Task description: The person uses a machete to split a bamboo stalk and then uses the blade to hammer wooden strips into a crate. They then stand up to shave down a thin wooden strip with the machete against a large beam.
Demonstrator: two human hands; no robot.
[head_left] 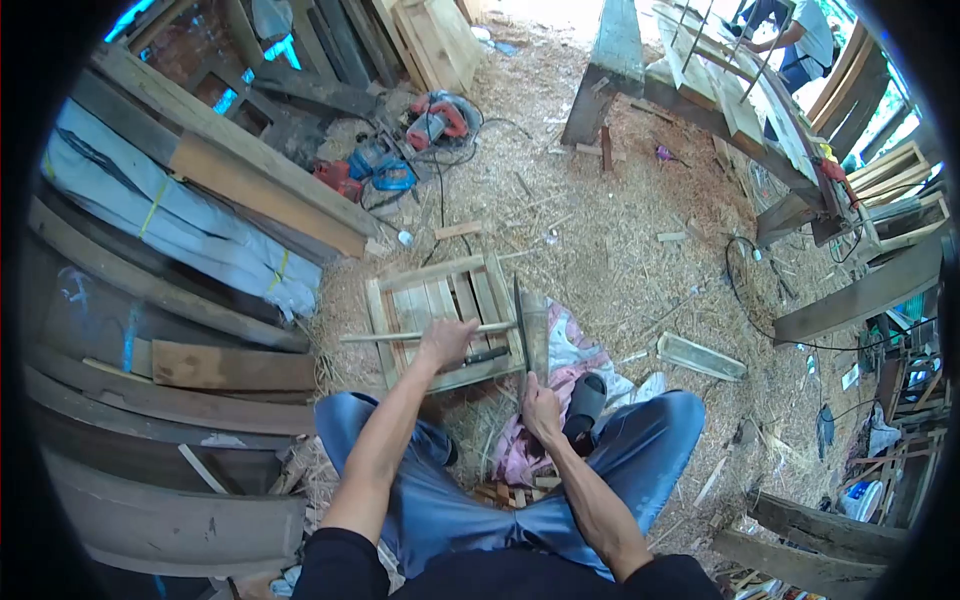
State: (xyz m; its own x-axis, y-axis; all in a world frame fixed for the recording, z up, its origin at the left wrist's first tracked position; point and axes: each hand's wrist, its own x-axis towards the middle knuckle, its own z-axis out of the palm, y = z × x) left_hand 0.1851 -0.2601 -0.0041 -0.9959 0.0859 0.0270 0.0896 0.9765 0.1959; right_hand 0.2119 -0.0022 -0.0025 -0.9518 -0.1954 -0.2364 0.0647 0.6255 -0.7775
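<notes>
My left hand (448,343) is closed around a thin wooden stick (385,337), which lies crosswise over a slatted wooden frame (377,300). The right end of the stick comes up to a long dark blade (519,320), held nearly upright in this view. My right hand (543,410) grips the handle end of this knife. Just right of the blade stands a narrow wood block (536,340). A dark-handled tool (487,356) rests on the frame close to my left hand. Pink and white cloth (565,355) lies by my right foot.
Wood shavings cover the ground (600,260). Red and blue power tools (390,170) with cords lie ahead to the left. Stacked planks (230,365) line the left side. A long timber workbench (740,110) stands at the far right, with another person (805,40) beyond it.
</notes>
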